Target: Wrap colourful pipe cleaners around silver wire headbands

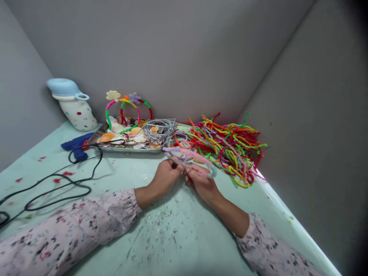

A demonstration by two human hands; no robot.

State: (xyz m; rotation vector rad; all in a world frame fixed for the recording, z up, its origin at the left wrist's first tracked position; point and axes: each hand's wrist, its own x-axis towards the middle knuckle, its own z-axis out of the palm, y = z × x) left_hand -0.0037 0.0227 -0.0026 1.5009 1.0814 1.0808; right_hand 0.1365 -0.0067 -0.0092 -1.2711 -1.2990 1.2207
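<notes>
On grey-walled green table [172, 237], left hand [166, 176] and right hand [201, 182] tight on pink pipe-cleaner [192, 154].

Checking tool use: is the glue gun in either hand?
No, the glue gun lies beside the tray, apart from the left hand and right hand.

My hands: two, left hand [165, 176] and right hand [201, 181], both pinching one pink-wrapped headband [186, 152]. Metal tray [129, 150]: one. Finished headbands [124, 101] standing in it: two, one with a cream flower [113, 94], one with a purple flower [134, 97]. Bundle of bare grey headbands [159, 128]: one; bands too tangled for me to count. Glue gun [76, 145]: one, with one black cord [57, 180]. Lidded jug [75, 105]: one. Pipe-cleaner heap [230, 147]: one, strands uncountable.
</notes>
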